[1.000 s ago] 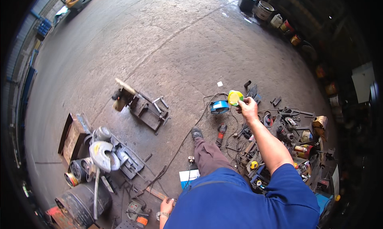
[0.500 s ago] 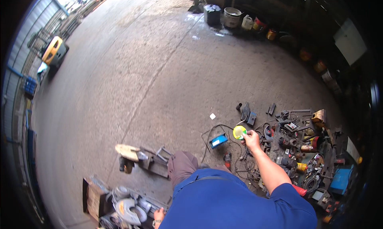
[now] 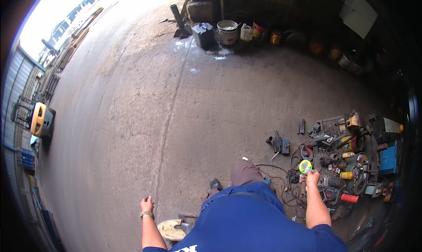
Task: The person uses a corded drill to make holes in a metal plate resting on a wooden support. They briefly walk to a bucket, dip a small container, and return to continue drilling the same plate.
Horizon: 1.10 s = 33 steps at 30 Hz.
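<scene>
My right hand (image 3: 312, 178) grips a round yellow-green ring with a pale middle (image 3: 305, 166), which looks like a roll of tape, by its lower edge. It is held out over the near-left edge of a cluttered heap of tools (image 3: 334, 159). At the lower left, my left hand (image 3: 147, 204) hangs over the concrete floor, its fingers curled in, and I see nothing in them. A watch (image 3: 147, 214) is on that wrist. Just below and right of that forearm is a stool-like piece with a worn tan pad (image 3: 171, 229).
Cables (image 3: 281, 178) trail on the floor left of the heap. Beyond them stand a dark metal piece with a blue block (image 3: 281, 145). A red cylinder (image 3: 349, 198) lies near my right forearm. Buckets (image 3: 227, 32) line the far wall. A yellow-backed forklift (image 3: 39, 119) stands far left.
I have moved and turned, so the floor scene has shifted. My left hand has risen from beside the box of metal parts and swung forward. The ring stays in my right hand.
</scene>
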Tool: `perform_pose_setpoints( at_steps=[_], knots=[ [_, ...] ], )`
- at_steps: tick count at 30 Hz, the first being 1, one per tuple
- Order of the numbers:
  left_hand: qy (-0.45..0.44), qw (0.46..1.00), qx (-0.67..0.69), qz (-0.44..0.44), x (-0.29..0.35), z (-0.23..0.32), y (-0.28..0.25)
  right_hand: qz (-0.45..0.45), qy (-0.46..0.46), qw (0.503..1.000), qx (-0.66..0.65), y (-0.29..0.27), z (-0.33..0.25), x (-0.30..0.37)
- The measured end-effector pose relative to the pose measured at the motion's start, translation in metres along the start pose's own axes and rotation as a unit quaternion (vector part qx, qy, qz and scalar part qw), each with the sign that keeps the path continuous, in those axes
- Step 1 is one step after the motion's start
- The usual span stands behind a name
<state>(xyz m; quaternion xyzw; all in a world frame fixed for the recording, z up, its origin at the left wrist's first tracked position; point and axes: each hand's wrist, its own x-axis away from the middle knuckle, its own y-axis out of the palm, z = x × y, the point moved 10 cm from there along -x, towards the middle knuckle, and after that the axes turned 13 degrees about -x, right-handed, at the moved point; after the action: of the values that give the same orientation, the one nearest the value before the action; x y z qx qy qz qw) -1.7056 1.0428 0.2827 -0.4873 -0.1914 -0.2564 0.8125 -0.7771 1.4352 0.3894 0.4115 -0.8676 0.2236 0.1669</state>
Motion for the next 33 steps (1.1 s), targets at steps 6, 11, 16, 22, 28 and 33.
perform_pose_setpoints(
  at_steps=[6,11,16,22,28,33],
  knots=[
    [0.11,0.994,-0.014,0.003,-0.145,0.282,0.026,0.012,0.058,0.998,-0.014,0.11,-0.005,-0.042],
    [0.277,0.933,-0.214,-0.081,-0.128,0.455,0.189,0.026,0.097,0.994,0.029,0.235,-0.028,-0.137],
    [0.138,0.911,-0.28,-0.27,-0.112,0.471,0.294,-0.091,0.014,0.994,0.063,0.466,-0.159,-0.248],
    [0.082,0.893,-0.321,-0.306,-0.126,0.607,0.33,-0.244,-0.063,0.967,0.043,0.76,-0.411,-0.293],
    [-0.057,0.944,-0.181,-0.27,-0.258,0.76,0.392,-0.278,-0.133,0.951,0.034,0.971,-0.537,-0.381],
    [-0.061,0.97,-0.051,-0.23,-0.414,0.899,0.456,-0.29,-0.133,0.947,0.041,1.113,-0.59,-0.449]
  ],
)
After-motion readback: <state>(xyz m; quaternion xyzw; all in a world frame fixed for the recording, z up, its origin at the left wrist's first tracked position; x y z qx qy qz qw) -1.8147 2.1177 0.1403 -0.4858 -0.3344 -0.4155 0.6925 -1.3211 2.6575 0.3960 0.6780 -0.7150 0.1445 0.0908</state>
